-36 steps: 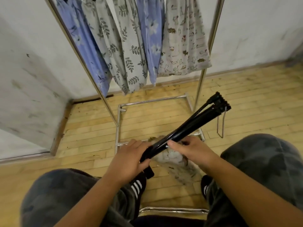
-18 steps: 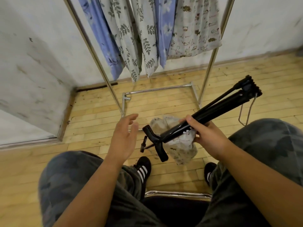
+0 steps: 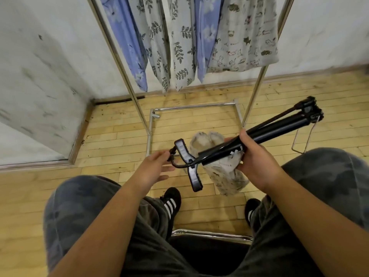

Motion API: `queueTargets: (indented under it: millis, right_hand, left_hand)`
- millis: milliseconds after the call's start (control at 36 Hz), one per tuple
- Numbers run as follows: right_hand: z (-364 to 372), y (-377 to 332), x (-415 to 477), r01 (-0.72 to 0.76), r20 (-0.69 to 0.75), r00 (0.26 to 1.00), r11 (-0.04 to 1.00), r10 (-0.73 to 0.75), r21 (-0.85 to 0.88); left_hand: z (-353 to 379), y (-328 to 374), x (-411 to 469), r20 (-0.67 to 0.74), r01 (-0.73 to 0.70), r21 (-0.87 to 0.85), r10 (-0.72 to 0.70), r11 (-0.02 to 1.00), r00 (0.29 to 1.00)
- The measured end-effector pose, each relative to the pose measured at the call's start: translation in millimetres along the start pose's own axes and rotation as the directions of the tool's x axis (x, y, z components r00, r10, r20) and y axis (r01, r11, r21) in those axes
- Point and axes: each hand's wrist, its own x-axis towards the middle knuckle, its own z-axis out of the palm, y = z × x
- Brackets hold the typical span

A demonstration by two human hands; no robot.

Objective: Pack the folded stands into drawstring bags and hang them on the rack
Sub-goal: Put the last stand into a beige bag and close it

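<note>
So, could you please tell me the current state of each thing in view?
Stand: folded, tilted, outside any bag.
Bag: hanging under the stand, held with it.
Right hand: grips stand and bag together.
Left hand: pinches the stand's small handle.
Hung bags: hanging on the rack.

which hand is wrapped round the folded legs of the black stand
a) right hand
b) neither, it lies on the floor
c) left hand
a: the right hand curls round the legs of the stand, while the left hand only reaches the small handle at its head end.
</note>
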Motion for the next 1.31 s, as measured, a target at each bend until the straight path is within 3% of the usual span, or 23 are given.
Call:
queueTargets:
  millis: [139,333,444,528,667,861,1056,1167,1306]
  right_hand:
    - [2,1,0,-0.025,0.073,0.997,0.995,0.032,-0.095]
    - [4,6,-3,-0.028,0.144,0.988,0.979,0.058,-0.204]
    - [8,4,-6,-0.053,0.207,0.975,0.989,0.081,-0.135]
    - [11,0,-8,-0.07,0.218,0.973,0.996,0.08,-0.05]
    - [13,-5,-8,-0.063,0.15,0.987,0.998,0.06,0.012]
    - [17,0,-9,-0.019,0.167,0.986,1.0,0.023,-0.024]
    - [14,8,-6,0.031,0.167,0.986,0.998,-0.022,-0.049]
    - [13,8,-3,0.052,0.13,0.991,0.997,-0.044,-0.058]
    - [12,6,-2,0.077,0.04,0.996,0.996,-0.076,-0.035]
  left_hand:
    - [4,3,-6,0.116,-0.115,-0.102,0.127,0.988,0.985]
    - [11,5,-18,0.222,-0.158,-0.118,0.181,0.98,0.958]
    - [19,2,-19,0.269,-0.218,0.162,0.17,0.962,0.948]
    - [23,-3,-19,0.294,-0.139,0.239,0.065,0.961,0.954]
    - [23,-8,-17,0.201,-0.032,0.268,-0.024,0.963,0.979]
    - [23,-13,-6,0.044,-0.073,0.546,0.059,0.835,0.997]
    - [19,-24,3,-0.099,-0.058,0.649,0.159,0.759,0.982]
    - [18,-24,7,-0.111,-0.052,0.597,0.147,0.8,0.983]
    - [20,-20,4,-0.02,-0.106,0.502,0.134,0.858,0.991]
